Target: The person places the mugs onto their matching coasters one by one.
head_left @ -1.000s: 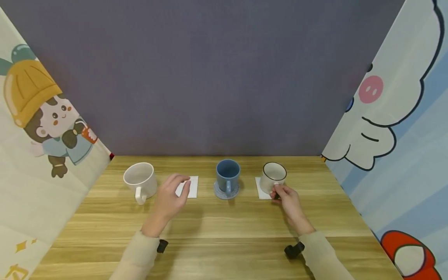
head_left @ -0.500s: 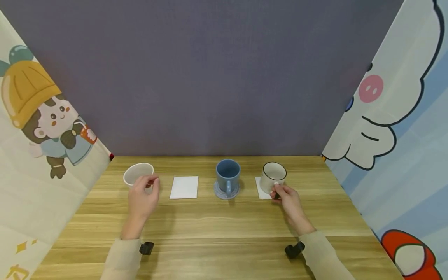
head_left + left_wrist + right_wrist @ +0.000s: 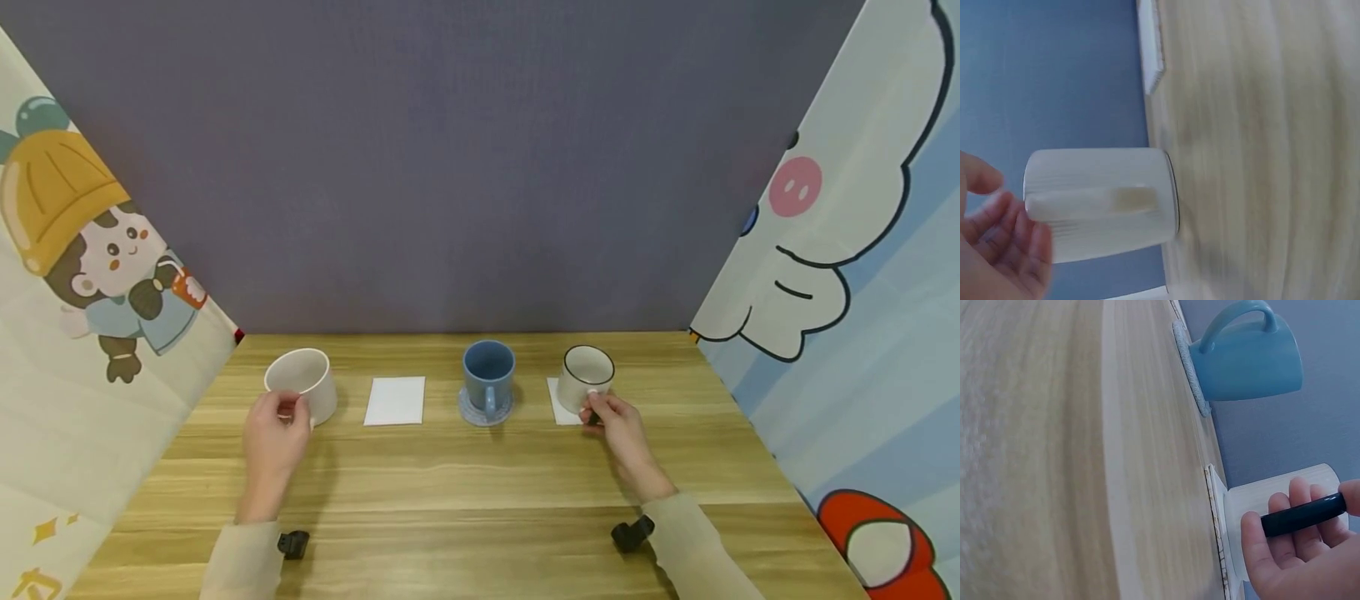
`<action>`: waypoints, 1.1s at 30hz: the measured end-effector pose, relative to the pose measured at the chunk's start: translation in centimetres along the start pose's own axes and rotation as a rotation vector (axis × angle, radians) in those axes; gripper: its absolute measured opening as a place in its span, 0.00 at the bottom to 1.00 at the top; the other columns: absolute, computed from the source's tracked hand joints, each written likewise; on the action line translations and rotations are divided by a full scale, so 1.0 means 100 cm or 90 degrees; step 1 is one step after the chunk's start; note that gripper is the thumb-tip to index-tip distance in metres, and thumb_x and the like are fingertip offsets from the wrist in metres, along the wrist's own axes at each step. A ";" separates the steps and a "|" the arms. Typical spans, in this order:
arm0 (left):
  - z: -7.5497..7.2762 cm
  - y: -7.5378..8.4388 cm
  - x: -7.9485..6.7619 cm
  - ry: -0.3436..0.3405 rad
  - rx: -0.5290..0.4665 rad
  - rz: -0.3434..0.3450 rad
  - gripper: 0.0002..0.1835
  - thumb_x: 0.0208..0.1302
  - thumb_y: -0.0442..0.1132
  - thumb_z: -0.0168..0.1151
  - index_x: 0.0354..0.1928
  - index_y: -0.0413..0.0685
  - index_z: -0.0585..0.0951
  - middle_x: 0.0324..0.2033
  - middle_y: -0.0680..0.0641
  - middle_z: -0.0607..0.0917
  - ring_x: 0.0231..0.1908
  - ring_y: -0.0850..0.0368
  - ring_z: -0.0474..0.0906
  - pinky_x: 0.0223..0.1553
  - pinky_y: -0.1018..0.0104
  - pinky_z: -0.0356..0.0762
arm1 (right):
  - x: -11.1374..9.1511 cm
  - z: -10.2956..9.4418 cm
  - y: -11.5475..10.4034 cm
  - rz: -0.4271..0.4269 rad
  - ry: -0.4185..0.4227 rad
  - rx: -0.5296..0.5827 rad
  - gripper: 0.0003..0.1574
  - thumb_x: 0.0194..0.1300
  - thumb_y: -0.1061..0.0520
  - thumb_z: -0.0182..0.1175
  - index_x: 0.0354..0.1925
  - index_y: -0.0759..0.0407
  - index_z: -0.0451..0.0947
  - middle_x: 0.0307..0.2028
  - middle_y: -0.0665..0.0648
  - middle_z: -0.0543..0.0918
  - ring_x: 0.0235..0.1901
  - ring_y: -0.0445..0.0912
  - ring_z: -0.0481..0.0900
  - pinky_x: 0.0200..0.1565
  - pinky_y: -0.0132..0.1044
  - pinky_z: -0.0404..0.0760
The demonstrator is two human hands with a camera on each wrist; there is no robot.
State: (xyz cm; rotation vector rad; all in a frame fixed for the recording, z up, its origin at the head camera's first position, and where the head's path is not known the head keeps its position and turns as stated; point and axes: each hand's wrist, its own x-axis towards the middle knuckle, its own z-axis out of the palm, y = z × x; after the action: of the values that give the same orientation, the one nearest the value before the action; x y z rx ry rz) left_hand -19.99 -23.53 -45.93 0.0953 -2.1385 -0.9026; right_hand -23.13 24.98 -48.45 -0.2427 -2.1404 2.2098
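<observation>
A wide white mug (image 3: 322,398) stands at the left of the wooden table. My left hand (image 3: 273,442) hovers at its handle side, covering the handle in the head view. In the left wrist view, the loosely bent fingertips overlap the mug (image 3: 1097,169) near its rim, thumb apart, and the handle (image 3: 1135,200) is not gripped. On the right, a white mug with a black rim (image 3: 576,393) stands on a square white coaster (image 3: 558,408). My right hand (image 3: 626,442) holds it by the dark handle (image 3: 1304,514), fingers curled round and thumb on top.
Between the hands, a blue mug (image 3: 487,383) stands on a round grey-blue coaster (image 3: 471,412), its handle facing me. Left of it lies a square white coaster (image 3: 394,402) with nothing on it. A dark grey panel (image 3: 465,167) rises behind the table.
My left hand has moved left from over the bare square coaster, across the wide white mug, to the mug's handle side. The right hand stays on the black-rimmed mug's handle.
</observation>
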 end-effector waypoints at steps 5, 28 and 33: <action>-0.004 -0.005 -0.001 -0.059 0.011 -0.119 0.06 0.65 0.31 0.62 0.38 0.33 0.80 0.33 0.36 0.82 0.32 0.50 0.79 0.35 0.76 0.67 | 0.000 0.000 0.002 -0.007 0.004 -0.006 0.21 0.79 0.53 0.53 0.44 0.74 0.77 0.32 0.53 0.82 0.36 0.43 0.80 0.46 0.44 0.85; -0.015 -0.022 0.004 -0.257 -0.272 -0.432 0.19 0.79 0.46 0.51 0.47 0.33 0.80 0.29 0.59 0.83 0.33 0.68 0.79 0.41 0.70 0.80 | -0.010 -0.013 -0.022 -0.069 -0.024 -0.363 0.22 0.78 0.52 0.54 0.47 0.73 0.81 0.38 0.65 0.83 0.35 0.52 0.81 0.38 0.42 0.84; -0.012 -0.023 0.005 -0.280 -0.315 -0.461 0.20 0.81 0.46 0.48 0.51 0.32 0.77 0.30 0.59 0.82 0.33 0.68 0.78 0.40 0.70 0.80 | -0.012 -0.013 -0.039 -0.122 -0.039 -0.520 0.19 0.76 0.51 0.55 0.40 0.66 0.83 0.28 0.57 0.81 0.27 0.49 0.73 0.29 0.40 0.71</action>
State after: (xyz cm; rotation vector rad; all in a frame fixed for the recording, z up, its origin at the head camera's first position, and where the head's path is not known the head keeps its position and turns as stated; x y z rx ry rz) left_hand -19.99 -26.11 -46.52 0.4748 -2.2163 -2.0054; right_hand -22.00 26.27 -44.52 0.0090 -2.8341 1.1589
